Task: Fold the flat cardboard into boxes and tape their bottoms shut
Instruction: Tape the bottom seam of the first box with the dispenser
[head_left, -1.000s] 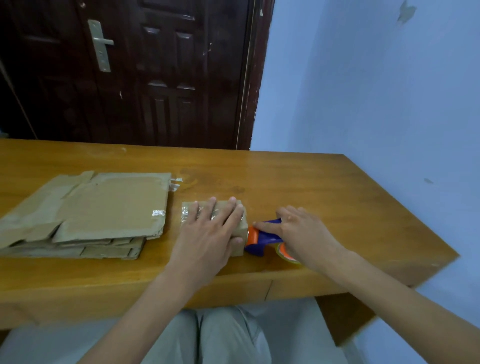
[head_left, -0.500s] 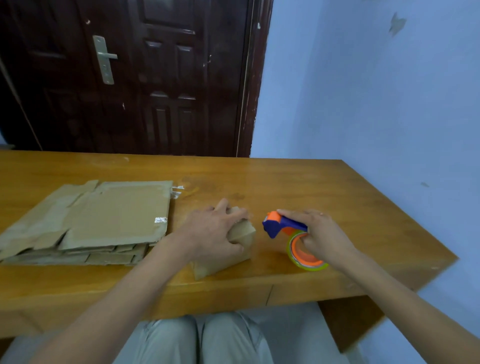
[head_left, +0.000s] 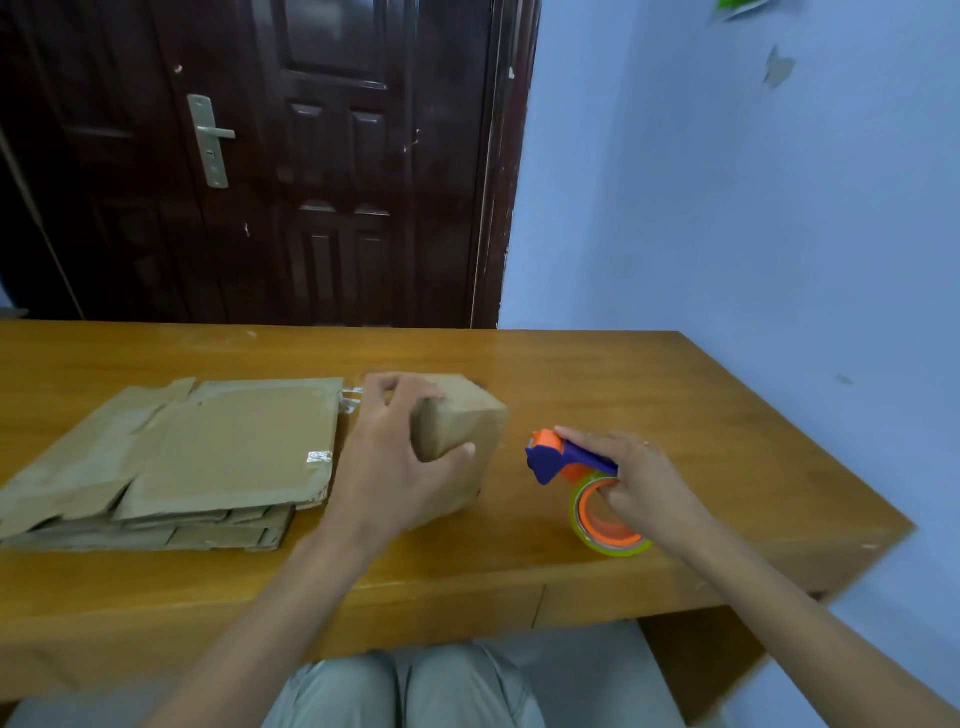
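A small folded cardboard box stands tilted at the middle of the wooden table. My left hand grips it from the left side, thumb on its near face and fingers over its top. To the right, my right hand holds a tape dispenser with a blue body and an orange roller. Its clear tape roll on an orange core rests on the table. A stack of flat cardboard lies to the left of the box.
A dark wooden door stands behind the table and a pale blue wall runs along the right. The table's right edge is close to the dispenser. My knees show below the front edge.
My left hand went from pressing flat on the box to gripping and tilting it up. My right hand drew the tape dispenser away to the right of the box.
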